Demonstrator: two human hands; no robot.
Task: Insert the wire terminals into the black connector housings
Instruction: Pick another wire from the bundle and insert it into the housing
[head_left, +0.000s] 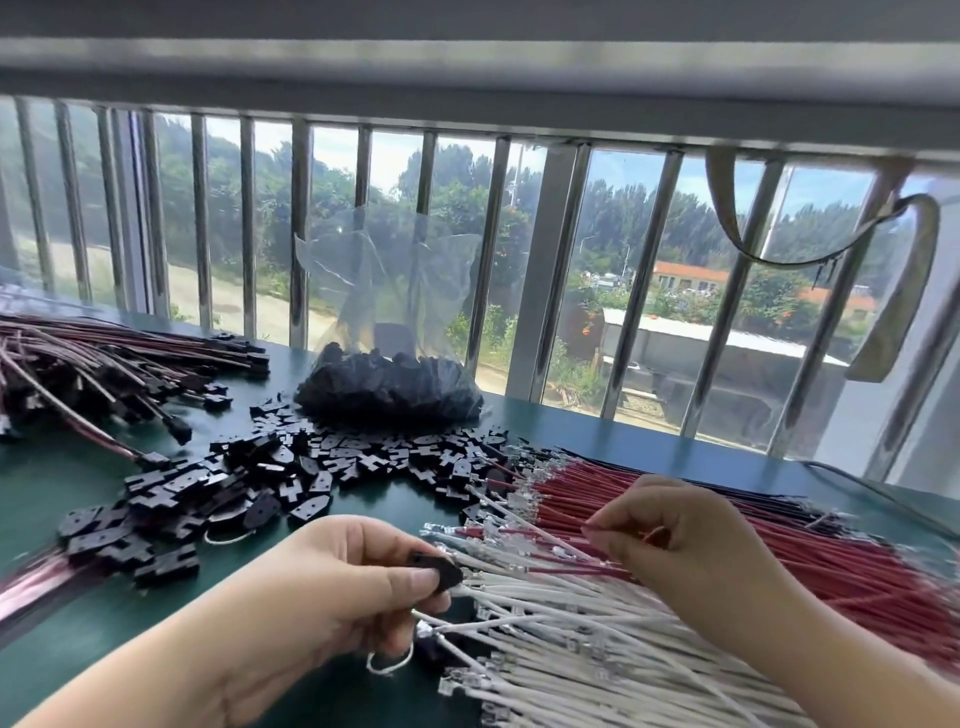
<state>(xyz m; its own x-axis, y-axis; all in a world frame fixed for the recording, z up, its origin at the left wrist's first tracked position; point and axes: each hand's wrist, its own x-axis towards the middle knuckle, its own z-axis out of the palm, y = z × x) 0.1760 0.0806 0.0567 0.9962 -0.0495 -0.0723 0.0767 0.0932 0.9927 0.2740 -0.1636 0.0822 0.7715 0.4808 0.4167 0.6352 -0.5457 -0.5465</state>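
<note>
A: Nearest to the camera, what does the left hand (332, 587) do?

B: It pinches 1 small black plastic connector housing (439, 571) between thumb and fingertips. The housing is held just at the tips of the white insulated wires with metal terminals (597, 644), I think so that a terminal can go straight in.

A: And the right hand (680, 540)?

B: Its fingers are curled together over the wire pile, and the fingertips seem to pinch 1 thin wire near the place where the white wires meet the red insulated wires (753, 525). The picture is blurred there, so which wire it is I cannot tell. My judgement: it is selecting the next wire for the housing.

A: Why do the wires lie like this?

B: All the terminal ends point to the left, toward the hand with the housing. This makes the way short.

A: What is farther on the dark green table (363, 493)?

B: A loose scatter of black flat connector housings (270, 478) lies beyond the left hand, easy to reach. Behind it stands a clear plastic bag (389, 384) with more black housings inside, open at the top. At the far left is a heap of finished dark-red wire assemblies (104, 364) already carrying housings, put aside from the work area. Behind everything are metal window bars (301, 228).
</note>
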